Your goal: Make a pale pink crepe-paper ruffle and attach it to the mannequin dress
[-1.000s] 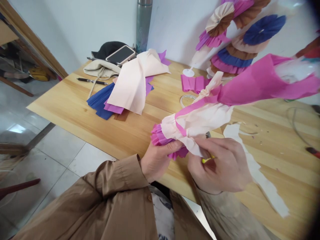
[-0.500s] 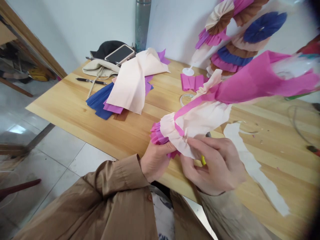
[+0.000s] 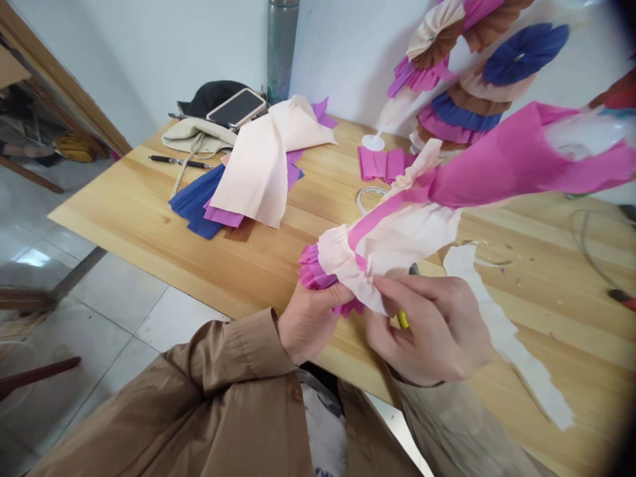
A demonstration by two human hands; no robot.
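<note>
My left hand is closed around the ruffled pink and purple end of a crepe paper piece. A cream crepe paper strip is gathered around that piece, just above the ruffles. Thumb and forefinger of my right hand pinch the lower edge of this cream strip. A long magenta crepe paper wrap extends up to the right, with a clear, shiny object partly showing at its far end. Something yellow shows behind my right fingers; its kind is hidden.
Cream, purple and blue crepe sheets lie on the table's left, near a pen, a phone and a bottle. A tape roll lies mid-table. To the right is a torn white strip. Paper rosettes stand behind.
My right fingertips have shifted slightly along the cream strip, which sits more bunched at the pinch. The left hand keeps its hold.
</note>
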